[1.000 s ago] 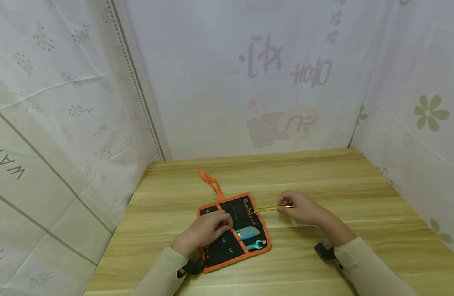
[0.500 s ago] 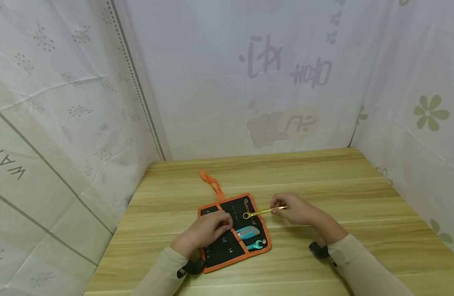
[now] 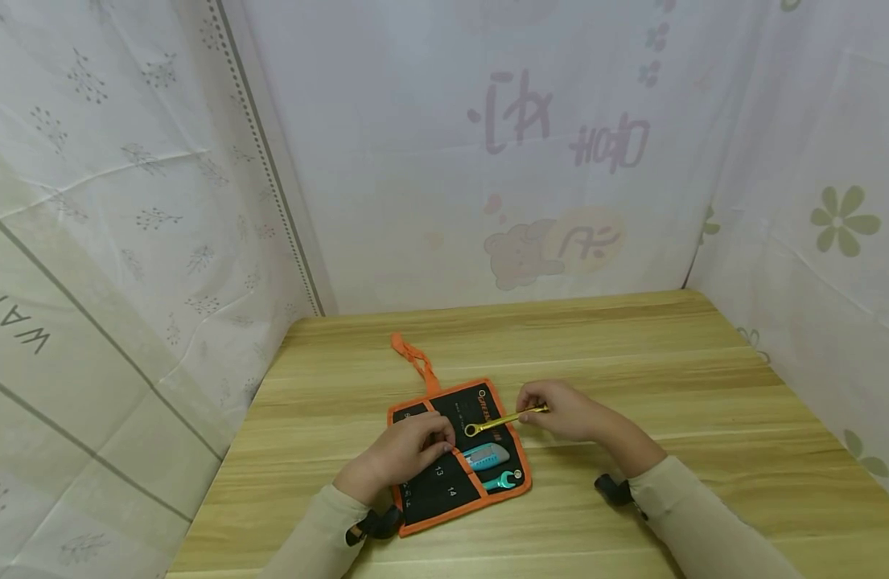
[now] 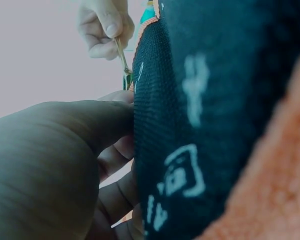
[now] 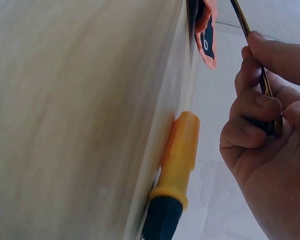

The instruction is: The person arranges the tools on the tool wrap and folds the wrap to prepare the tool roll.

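A black tool roll with orange trim (image 3: 466, 505) lies unfolded on the table. My left hand (image 3: 408, 452) pinches its pocket edge; in the left wrist view the thumb and fingers (image 4: 112, 200) meet the fabric. Between the thumb and fingers of my right hand (image 3: 570, 414) is a gold combination wrench (image 3: 498, 421). Its ring end hangs over the roll, near the left fingertips, and its other end lies in the right palm. A blue and grey utility knife (image 3: 487, 456) and a teal wrench (image 3: 499, 481) poke out of the pockets.
An orange tie strap (image 3: 415, 358) trails from the roll's far edge across the wooden table (image 3: 618, 338). In the right wrist view a yellow-orange piece with a dark end (image 5: 177, 150) shows beside the table surface. Printed curtains (image 3: 401, 161) hang around the table.
My right hand has moved left with the gold wrench, bringing its ring end from the roll's right edge to over its middle. The left hand stays at the pocket edge.
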### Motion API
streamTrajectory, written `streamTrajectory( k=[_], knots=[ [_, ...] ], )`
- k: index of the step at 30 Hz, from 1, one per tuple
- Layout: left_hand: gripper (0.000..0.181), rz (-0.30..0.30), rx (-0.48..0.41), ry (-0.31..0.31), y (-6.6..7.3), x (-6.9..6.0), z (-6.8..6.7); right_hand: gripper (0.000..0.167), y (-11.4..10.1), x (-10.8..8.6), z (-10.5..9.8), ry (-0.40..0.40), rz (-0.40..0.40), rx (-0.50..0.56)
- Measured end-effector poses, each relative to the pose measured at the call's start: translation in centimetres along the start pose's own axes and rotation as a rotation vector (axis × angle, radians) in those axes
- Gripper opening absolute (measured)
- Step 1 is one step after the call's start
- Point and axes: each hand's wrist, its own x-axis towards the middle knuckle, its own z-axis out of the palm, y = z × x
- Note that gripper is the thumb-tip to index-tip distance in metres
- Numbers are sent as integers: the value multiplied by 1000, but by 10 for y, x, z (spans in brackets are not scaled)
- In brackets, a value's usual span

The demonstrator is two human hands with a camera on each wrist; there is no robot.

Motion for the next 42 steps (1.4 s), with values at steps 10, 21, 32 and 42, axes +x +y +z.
streamTrajectory(
  k=[10, 21, 32, 42],
  knots=[
    [8, 24, 3, 7, 0, 1, 1, 4, -7, 7, 5, -50, -31, -6],
    [7, 0, 14, -11, 0, 1, 1, 8, -12, 10, 8, -67, -58, -12],
    [4, 17, 17, -6, 2, 2, -1, 8, -10, 17, 13, -100, -53, -45],
    [6, 47, 26, 1, 4, 1, -2, 9, -15, 24, 17, -102, -47, -88]
  ],
)
